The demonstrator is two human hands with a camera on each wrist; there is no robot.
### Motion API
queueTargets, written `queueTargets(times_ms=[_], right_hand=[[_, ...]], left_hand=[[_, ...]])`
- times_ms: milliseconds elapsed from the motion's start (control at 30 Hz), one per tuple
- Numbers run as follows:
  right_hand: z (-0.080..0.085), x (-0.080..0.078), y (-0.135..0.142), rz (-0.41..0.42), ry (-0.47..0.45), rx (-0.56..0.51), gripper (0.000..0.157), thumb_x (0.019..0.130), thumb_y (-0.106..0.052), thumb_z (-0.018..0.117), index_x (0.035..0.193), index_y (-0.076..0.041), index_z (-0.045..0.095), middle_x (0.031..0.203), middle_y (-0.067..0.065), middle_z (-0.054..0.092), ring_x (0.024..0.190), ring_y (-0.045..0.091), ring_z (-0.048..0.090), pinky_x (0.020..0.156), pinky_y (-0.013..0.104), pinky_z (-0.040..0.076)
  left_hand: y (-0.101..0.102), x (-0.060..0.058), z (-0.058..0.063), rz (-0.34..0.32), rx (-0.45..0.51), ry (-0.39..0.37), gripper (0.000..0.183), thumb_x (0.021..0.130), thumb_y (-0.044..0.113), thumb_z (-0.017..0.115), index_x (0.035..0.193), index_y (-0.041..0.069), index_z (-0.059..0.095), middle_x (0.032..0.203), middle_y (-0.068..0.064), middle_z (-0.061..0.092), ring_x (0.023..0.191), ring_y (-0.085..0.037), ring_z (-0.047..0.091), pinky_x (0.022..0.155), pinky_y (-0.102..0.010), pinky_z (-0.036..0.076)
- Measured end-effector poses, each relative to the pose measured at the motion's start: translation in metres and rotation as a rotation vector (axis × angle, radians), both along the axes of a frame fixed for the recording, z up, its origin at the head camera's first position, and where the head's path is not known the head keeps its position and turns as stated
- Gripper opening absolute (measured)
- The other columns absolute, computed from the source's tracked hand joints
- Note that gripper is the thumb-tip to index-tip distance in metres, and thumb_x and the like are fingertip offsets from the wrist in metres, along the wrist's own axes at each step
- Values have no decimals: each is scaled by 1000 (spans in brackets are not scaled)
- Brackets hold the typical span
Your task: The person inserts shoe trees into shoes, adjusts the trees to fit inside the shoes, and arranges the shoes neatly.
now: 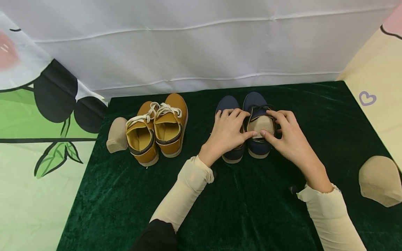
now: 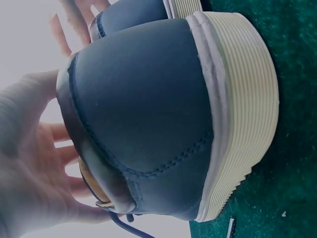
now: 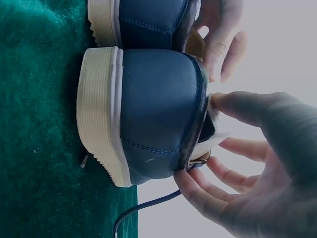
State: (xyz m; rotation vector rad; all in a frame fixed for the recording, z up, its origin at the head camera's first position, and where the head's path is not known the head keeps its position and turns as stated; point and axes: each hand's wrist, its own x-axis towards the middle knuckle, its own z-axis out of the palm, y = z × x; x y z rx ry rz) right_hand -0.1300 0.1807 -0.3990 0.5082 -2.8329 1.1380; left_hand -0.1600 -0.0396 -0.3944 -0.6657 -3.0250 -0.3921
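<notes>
A pair of navy lace-up shoes stands on the green cloth. In the right navy shoe sits a beige moulded shoe insert, showing at the opening. My right hand holds the insert's right side, its thumb at the heel end and the other fingers by the shoe's edge. My left hand lies spread over the left navy shoe, its thumb reaching the insert. The left wrist view shows the heel of the left navy shoe close up; this shoe's opening is mostly hidden.
A tan pair of shoes with white laces stands to the left. Beside it lies a loose beige insert. Another insert rests near the cloth's right edge. A white curtain hangs behind the green cloth.
</notes>
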Motion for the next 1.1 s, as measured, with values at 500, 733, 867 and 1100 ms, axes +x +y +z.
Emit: queueTargets(times_ms=[500, 733, 867, 1100], right_hand=[[2, -2, -4, -13, 13, 53, 64, 95, -10, 74, 152, 1, 47, 145, 31, 37, 112, 42, 53, 91, 57, 55], [1, -2, -7, -34, 29, 67, 61, 93, -9, 76, 148, 2, 50, 142, 31, 39, 108, 41, 52, 88, 55, 53], [0, -3, -8, -43, 46, 72, 60, 92, -8, 77, 146, 1, 51, 140, 31, 40, 106, 40, 50, 86, 53, 50], [1, -3, -10, -60, 52, 71, 59, 90, -7, 78, 142, 2, 53, 138, 30, 41, 117, 44, 45, 92, 59, 46]], left_hand=[[5, 1, -1, 42, 28, 22, 62, 92, 61, 71, 141, 26, 59, 144, 2, 60, 138, -30, 49, 121, -58, 33], [8, 1, -2, 58, 21, 30, 61, 91, 60, 73, 139, 25, 59, 141, 1, 61, 135, -32, 51, 120, -58, 34], [10, 0, -2, 73, 11, 23, 61, 91, 60, 73, 139, 25, 58, 141, 1, 60, 137, -33, 50, 122, -62, 32], [15, -1, -2, 94, 7, 9, 61, 91, 58, 75, 138, 24, 58, 141, 0, 59, 137, -33, 47, 123, -66, 30]])
